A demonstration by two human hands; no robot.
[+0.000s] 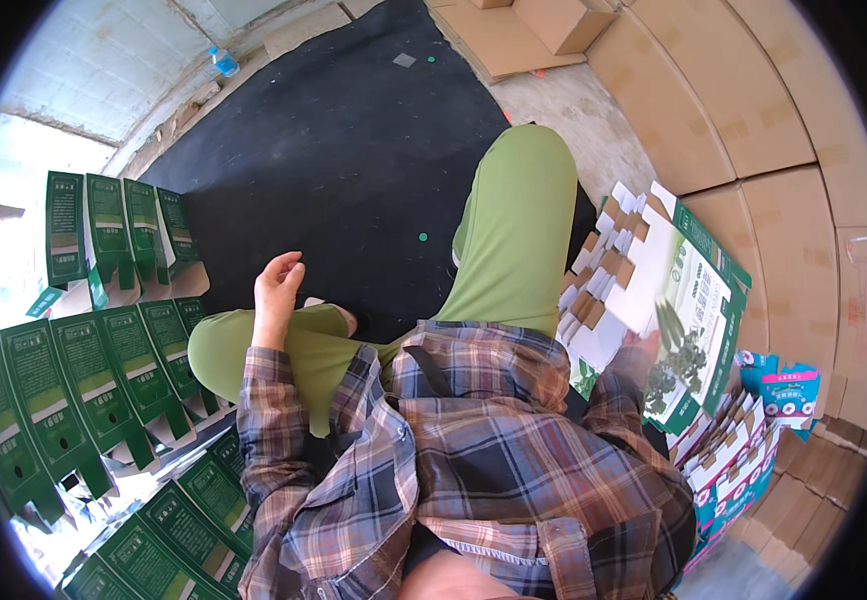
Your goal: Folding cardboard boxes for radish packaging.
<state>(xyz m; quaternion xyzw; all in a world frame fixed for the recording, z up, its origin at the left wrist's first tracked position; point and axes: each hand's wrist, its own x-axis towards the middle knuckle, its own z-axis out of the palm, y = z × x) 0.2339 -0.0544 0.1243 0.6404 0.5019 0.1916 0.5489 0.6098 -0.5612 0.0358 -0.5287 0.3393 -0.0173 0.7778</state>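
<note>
"Hands?"
"Your left hand (278,293) is empty, fingers loosely curled. Your right hand (639,347) is at one stack of cartons (696,300) on your right; its fingers' grip I cannot tell."
"Green boxes (109,232)?"
"Four in the far row on your left."

Print shows on several things, but none of it can be read with certainty. At left, the green cartons (74,375) stand in rows, and their panels carry blocks of fine pale lines, too small to make out. At right, the topmost white-and-green carton (692,282) bears a line of larger characters on its white face, beside a leafy picture, with finer print along the green border; all of it is blurred. At near right, a blue-and-pink pack (792,396) has small, illegible lettering on its pink strip.
</note>
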